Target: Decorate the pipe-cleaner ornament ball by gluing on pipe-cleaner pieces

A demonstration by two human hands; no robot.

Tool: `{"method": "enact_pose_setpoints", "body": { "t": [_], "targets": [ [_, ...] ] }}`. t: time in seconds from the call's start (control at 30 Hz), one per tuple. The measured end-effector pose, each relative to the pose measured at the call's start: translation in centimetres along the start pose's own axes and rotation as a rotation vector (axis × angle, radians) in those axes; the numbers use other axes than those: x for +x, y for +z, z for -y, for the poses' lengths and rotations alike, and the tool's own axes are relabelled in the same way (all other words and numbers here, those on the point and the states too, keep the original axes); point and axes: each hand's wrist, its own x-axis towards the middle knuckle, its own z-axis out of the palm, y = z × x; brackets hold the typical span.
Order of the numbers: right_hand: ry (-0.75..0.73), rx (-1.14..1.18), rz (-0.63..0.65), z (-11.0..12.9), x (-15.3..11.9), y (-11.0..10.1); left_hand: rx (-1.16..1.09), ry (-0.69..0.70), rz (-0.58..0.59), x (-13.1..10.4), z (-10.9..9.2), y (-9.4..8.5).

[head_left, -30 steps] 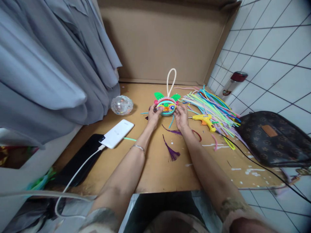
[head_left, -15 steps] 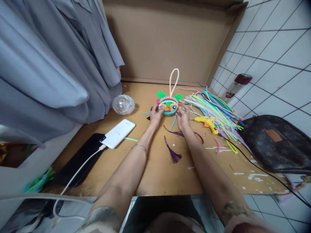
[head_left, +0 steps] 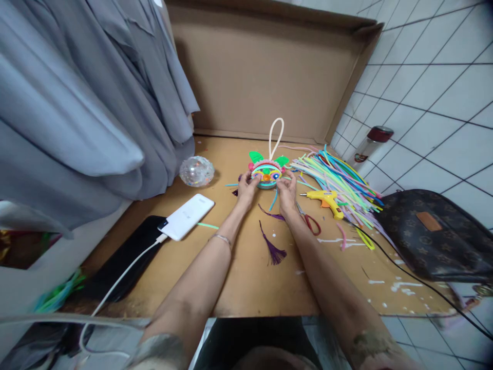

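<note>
A colourful lion-head ornament [head_left: 266,176], made of pipe cleaners, stands upright at the middle of the table. It has green leaf-shaped ears, ringed eyes, an orange nose and a tall white loop on top. My left hand [head_left: 247,189] grips its left side, thumb over the front. On its right side my right hand [head_left: 287,191] pinches the edge near the blue eye. A purple tassel [head_left: 276,253] lies in front, and another lies partly behind my right wrist. Red-handled scissors [head_left: 314,226] lie beside that wrist, their blades partly hidden.
A yellow glue gun [head_left: 325,198] and a heap of pipe cleaners [head_left: 339,180] lie at the right, near a dark patterned bag [head_left: 435,234]. A clear ball [head_left: 196,171], a white phone-like device [head_left: 187,217] and a cable are at the left. Cardboard [head_left: 262,77] stands behind.
My right hand has shifted slightly inward against the ornament's right side, and more of the scissors shows. The whole view has tilted a little; my left hand keeps its grip.
</note>
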Motion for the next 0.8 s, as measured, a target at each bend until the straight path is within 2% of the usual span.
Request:
{"method": "enact_pose_setpoints", "body": {
  "t": [0.1,0.4,0.63,0.8],
  "targets": [
    [-0.045,-0.028,0.064,0.0,-0.3,0.2,-0.001,-0.001,0.013,0.1,0.3,-0.1],
    [-0.105,-0.036,0.103,-0.6,-0.1,0.1,0.0,0.061,0.029,0.7,0.9,-0.4],
    [-0.144,-0.043,0.104,-0.9,0.0,-0.1,-0.051,-0.043,-0.038,1.4,1.1,-0.6],
    [-0.15,-0.038,0.085,-0.7,0.0,-0.3,0.069,0.064,-0.019,1.4,0.9,-1.2]
  ]
}}
